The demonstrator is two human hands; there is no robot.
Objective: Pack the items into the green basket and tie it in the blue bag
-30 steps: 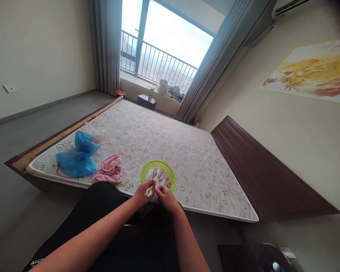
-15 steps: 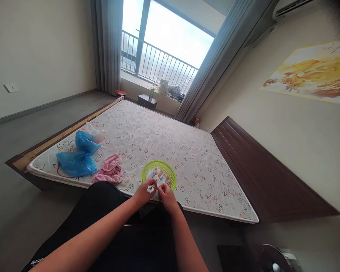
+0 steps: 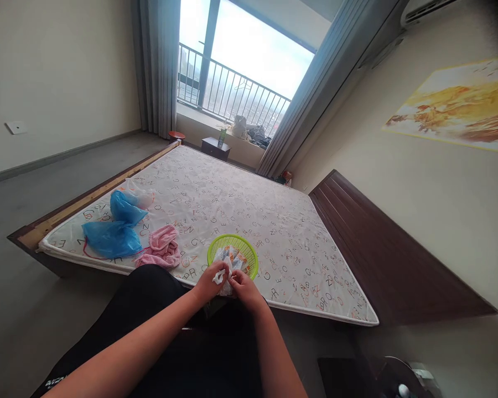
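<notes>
My left hand [image 3: 209, 283] is closed on a crumpled white plastic bag [image 3: 229, 265], part of which sticks out beside the fingers. My right hand [image 3: 245, 291] pinches the same bag from the other side, fingertips close to those of the left. Both hands are above the near edge of a lime-green plastic basket [image 3: 255, 263]. Inside the basket lie several white and orange plastic bundles [image 3: 239, 256], partly hidden by the hands. The exact folds of the held bag are too small to make out.
The basket stands on a letter-printed mattress [image 3: 274, 221]. To the left lie a pink towel [image 3: 162, 246], blue plastic bags [image 3: 114, 239] and a clear bag [image 3: 139, 194]. A dark wooden headboard [image 3: 377, 249] runs along the right; a small bedside table [image 3: 214, 148] is at the back.
The white bag between my hands has shifted and now stands up more above the fingers. My right hand has turned slightly and moved a little lower.
</notes>
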